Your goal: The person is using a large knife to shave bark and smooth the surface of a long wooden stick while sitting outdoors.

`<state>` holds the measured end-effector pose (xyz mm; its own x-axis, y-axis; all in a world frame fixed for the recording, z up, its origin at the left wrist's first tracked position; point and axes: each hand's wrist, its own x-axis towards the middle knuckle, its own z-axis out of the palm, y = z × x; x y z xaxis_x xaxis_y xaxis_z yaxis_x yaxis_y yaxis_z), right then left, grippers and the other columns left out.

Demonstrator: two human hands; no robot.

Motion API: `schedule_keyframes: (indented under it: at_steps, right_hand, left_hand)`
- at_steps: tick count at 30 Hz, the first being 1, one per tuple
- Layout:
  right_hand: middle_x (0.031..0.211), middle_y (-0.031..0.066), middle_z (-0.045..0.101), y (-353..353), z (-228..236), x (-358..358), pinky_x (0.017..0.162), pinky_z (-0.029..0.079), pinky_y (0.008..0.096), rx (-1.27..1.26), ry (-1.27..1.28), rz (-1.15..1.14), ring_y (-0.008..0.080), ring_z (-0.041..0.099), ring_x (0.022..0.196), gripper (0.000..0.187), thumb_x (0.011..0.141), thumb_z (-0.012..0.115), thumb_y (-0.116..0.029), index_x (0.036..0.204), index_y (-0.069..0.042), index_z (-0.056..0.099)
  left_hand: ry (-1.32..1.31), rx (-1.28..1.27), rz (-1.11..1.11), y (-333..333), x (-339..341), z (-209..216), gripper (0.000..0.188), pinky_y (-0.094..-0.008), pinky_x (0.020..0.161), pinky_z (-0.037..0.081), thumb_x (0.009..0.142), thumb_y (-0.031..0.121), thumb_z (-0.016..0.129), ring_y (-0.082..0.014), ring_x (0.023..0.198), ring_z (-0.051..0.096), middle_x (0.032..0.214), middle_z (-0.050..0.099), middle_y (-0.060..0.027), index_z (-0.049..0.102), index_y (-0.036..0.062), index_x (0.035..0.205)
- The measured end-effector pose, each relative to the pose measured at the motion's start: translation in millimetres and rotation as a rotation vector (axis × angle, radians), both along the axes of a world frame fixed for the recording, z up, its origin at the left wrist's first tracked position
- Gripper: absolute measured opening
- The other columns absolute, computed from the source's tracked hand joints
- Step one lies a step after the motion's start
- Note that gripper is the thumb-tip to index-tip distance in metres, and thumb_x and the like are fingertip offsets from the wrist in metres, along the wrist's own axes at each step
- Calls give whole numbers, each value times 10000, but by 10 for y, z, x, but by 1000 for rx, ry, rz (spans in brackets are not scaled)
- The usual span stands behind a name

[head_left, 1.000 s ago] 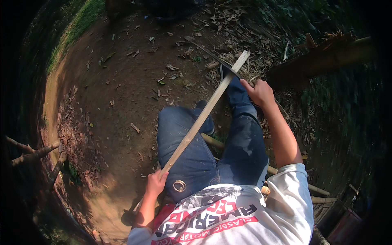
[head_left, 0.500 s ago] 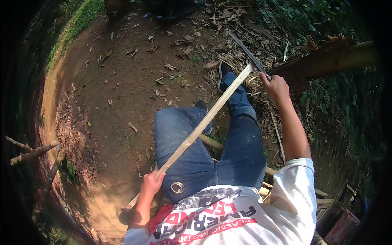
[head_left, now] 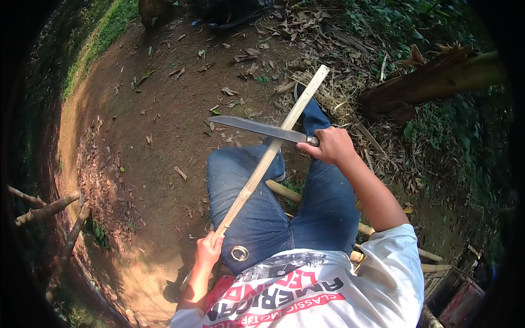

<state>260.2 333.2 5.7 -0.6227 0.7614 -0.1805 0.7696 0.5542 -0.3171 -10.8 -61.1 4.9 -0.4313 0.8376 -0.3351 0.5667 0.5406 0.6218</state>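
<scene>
A long pale strip, bamboo by its look (head_left: 260, 171), slants up to the right across my legs. My left hand (head_left: 209, 249) is closed around its lower end, beside my thigh. My right hand (head_left: 330, 145) grips the handle of a machete (head_left: 257, 128), the handle being mostly hidden by my fingers. The blade points left and lies across the strip above my knee, its tip over the bare soil. A small tan ring-shaped piece (head_left: 239, 253) rests on my jeans near my left hand.
A thick log or trunk (head_left: 437, 79) juts in from the right. Below it lie dry shavings and leaves (head_left: 333, 104) near my shoe. Bamboo poles (head_left: 284, 191) pass beneath my legs. Cut branches (head_left: 52, 208) stand at the left, and a black plastic sheet (head_left: 232, 13) lies at the far edge.
My right hand has come down and left with the machete, whose blade has swung from pointing up-left to nearly level across the strip. The strip's far end has tilted up and slightly left.
</scene>
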Motion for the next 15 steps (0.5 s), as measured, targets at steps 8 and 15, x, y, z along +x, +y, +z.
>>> schedule_keyframes:
  at_steps: [8, 15]
  right_hand:
    - [701, 236, 651, 729, -108, 582, 677, 529, 484, 93, -52, -475, 406, 663, 722, 818, 821, 482, -762, 695, 23, 674]
    - [725, 254, 646, 313, 206, 377, 721, 519, 496, -3, 54, -365, 431, 652, 762, 783, 855, 473, -717, 700, 24, 673]
  left_hand:
    - [66, -53, -54, 97, -25, 105, 332, -479, 544, 481, 872, 308, 698, -445, 704, 630, 683, 613, -259, 607, -8, 821]
    - [60, 11, -91, 108, -13, 13, 264, -445, 538, 468, 895, 217, 654, -443, 714, 635, 665, 586, -268, 600, -28, 815]
